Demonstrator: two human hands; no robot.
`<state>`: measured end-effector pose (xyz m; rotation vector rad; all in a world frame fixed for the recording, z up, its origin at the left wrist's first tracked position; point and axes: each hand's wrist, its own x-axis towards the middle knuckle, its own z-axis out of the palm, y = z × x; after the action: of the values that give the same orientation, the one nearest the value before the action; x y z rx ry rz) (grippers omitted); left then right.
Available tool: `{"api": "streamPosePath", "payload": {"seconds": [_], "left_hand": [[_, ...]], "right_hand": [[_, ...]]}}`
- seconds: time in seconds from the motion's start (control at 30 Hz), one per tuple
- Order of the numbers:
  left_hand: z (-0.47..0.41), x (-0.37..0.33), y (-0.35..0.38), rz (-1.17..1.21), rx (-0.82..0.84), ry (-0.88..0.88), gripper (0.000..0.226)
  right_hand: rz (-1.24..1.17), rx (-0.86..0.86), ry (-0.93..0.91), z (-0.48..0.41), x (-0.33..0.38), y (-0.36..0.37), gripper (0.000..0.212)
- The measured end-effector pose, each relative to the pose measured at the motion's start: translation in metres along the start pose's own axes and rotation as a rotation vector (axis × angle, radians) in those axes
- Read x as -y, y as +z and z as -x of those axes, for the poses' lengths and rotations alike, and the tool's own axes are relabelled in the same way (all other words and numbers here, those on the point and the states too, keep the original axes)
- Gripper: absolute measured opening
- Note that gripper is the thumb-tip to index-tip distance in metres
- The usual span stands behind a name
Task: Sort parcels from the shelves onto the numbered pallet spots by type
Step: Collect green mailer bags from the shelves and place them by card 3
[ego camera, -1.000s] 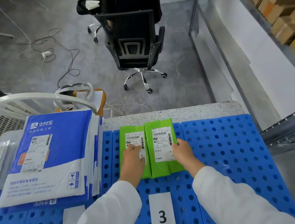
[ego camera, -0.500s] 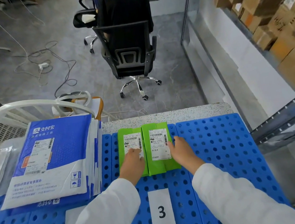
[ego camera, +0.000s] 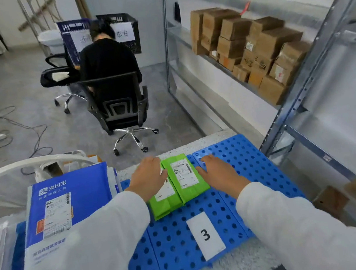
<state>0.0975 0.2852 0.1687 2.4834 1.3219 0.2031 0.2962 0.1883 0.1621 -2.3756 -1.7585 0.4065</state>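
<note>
Two green parcels lie side by side on the blue perforated pallet point(ego camera: 252, 165), above the white label marked 3 point(ego camera: 206, 235). The right green parcel point(ego camera: 186, 179) shows its shipping label in full. My left hand point(ego camera: 148, 177) lies flat over the left green parcel point(ego camera: 164, 202) with fingers straight. My right hand point(ego camera: 218, 173) rests open on the pallet just right of the parcels, apart from them. A stack of blue and white mailers point(ego camera: 68, 205) sits on the spot to the left.
A metal shelf point(ego camera: 313, 65) at the right carries several brown cardboard boxes point(ego camera: 249, 47). A person in black sits on an office chair point(ego camera: 121, 110) straight ahead. Cables lie on the grey floor at left. A white chair back point(ego camera: 28, 164) rises behind the mailers.
My view has lifted and turned right toward the shelf. My right hand has slid off the right green parcel onto the bare pallet. My left hand stays on the left parcel.
</note>
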Motion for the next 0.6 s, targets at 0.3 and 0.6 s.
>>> {"api": "streamPosePath", "payload": {"seconds": [0.3,0.6], "left_hand": [[0.038,-0.085,-0.058,-0.062,0.000,0.316,0.047],[0.088,-0.226,-0.078,-0.035,-0.058,0.648,0.050]], "right_hand": [[0.097,-0.220,0.077,0.097,0.015,-0.076,0.047],[0.130,-0.400,0.280,0.229,-0.049,-0.155,0.045]]}}
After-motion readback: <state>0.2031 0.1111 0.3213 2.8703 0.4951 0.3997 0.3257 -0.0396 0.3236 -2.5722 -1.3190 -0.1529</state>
